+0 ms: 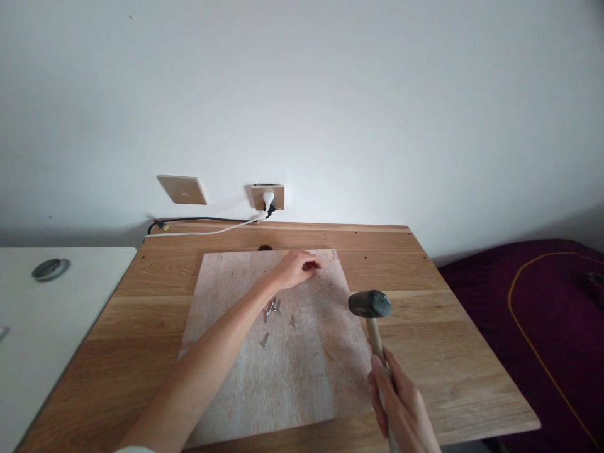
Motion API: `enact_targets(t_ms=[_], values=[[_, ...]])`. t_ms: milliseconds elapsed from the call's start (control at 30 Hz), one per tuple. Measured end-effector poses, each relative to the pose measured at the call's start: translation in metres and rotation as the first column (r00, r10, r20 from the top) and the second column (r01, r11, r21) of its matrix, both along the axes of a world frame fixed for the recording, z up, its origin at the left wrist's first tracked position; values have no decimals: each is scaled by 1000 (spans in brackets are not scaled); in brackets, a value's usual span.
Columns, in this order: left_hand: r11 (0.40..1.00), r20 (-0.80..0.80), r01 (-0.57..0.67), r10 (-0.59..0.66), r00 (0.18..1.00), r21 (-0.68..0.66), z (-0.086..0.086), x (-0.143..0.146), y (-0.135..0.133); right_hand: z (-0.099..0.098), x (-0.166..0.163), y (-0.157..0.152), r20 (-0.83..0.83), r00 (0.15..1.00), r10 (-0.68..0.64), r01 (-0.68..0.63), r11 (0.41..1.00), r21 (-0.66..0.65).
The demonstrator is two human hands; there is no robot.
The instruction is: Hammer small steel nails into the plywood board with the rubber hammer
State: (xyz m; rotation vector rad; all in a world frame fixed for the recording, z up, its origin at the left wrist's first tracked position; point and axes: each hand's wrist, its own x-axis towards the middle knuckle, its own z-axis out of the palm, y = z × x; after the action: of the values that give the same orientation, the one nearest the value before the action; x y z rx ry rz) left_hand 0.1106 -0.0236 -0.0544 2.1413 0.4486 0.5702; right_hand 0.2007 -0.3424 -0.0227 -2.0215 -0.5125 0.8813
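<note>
Left arm (221,349) forward, fingers (309,257) curled

Soft light brightens the wall (330,138) mid-frame, fading toward dimmer corners, while fine detail looks smeared.

- Your mallet (370,304): charcoal-black head, pale tan handle.
- Metal fasteners (265,340) before you: silvery.
- Board (283,390) under them: whitish, mottled with pinkish brown.
- Your desk (448,352): honey brown, streaked with darker wood grain.
- At your four o'clock, a cloth (476,277): deep purple, with a thin yellow curved line.
- At eight, a tabletop (51,340): plain white.
- At twelve, the wall (330,113): white, shading to grey.
- Wall plate (183,191): matte gold.
- Cables: one white (202,233), one black (207,219).
</note>
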Motion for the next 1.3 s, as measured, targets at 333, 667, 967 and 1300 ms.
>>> enact_targets(t_ms=[333,667,967,1300], values=[[998,-19,-14,16,1000,67,-4,1,2,8,13,56,64,986,157,-162,984,81],[988,-17,-68,66,998,-140,-3,1,-2,7,11,89,254,924,287,-298,955,4],[983,5,-59,60,998,-177,-6,1,-2,-5,8,85,299,906,302,-307,951,-29],[991,8,-39,40,999,-129,-1,0,-1,-3,9,90,328,898,293,-301,953,-25]])
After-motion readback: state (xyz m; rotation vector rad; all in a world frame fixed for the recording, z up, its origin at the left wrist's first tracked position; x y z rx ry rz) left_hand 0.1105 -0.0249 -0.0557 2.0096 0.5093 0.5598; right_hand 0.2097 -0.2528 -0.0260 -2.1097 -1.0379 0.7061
